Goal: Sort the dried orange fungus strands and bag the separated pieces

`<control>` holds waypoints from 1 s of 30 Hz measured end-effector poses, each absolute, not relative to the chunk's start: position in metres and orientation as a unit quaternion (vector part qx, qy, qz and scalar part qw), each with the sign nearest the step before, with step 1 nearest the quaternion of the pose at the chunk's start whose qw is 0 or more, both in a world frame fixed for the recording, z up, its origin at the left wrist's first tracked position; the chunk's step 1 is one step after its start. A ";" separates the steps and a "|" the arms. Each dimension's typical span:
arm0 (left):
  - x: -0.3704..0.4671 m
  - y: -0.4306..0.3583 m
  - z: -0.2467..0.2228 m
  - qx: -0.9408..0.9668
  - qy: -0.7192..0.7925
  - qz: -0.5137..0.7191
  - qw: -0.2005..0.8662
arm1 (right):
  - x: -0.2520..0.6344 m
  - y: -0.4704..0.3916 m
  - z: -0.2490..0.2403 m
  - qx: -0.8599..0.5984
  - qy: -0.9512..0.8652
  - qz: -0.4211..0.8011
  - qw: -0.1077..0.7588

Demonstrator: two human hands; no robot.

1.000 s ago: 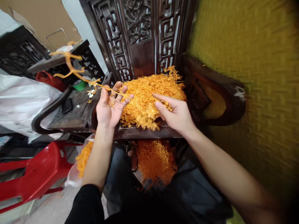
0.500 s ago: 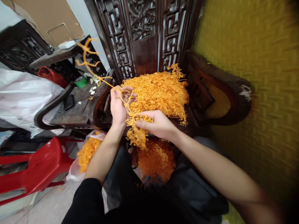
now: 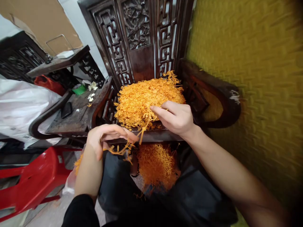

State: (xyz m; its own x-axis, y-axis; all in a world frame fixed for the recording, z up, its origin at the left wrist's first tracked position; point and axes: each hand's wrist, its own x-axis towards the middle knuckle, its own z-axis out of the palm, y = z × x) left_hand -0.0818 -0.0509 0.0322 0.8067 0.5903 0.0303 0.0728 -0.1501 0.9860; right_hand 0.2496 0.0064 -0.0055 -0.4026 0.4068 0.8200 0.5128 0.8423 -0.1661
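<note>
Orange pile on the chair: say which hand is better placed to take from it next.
Probably the right hand: its fingertips overlap the orange pile in view; the left hand is lower, with an orange strand below.

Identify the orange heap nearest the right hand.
The heap on the dark wooden chair, close by the right hand. The lower heap between the legs and the partly hidden heap beside the left forearm are farther away.

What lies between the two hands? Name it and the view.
Head view: an orange strand lies between the left hand and right hand, the orange heap behind.
</note>
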 end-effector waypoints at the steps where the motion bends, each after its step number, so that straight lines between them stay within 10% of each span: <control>1: -0.080 -0.048 0.029 0.705 0.227 0.220 0.635 | 0.251 0.007 -0.007 -0.275 -0.840 -0.051 0.464; 15: 0.029 -0.046 -0.001 0.564 0.482 0.441 0.505 | 0.243 0.009 -0.016 -0.299 -0.814 0.028 0.497; 22: 0.022 -0.034 -0.013 0.567 0.524 0.446 0.454 | 0.238 -0.001 -0.025 -0.427 -0.679 0.364 0.473; 30: 0.034 -0.035 -0.020 0.684 0.541 0.384 0.304 | 0.222 -0.004 -0.036 -0.346 -0.797 0.199 0.453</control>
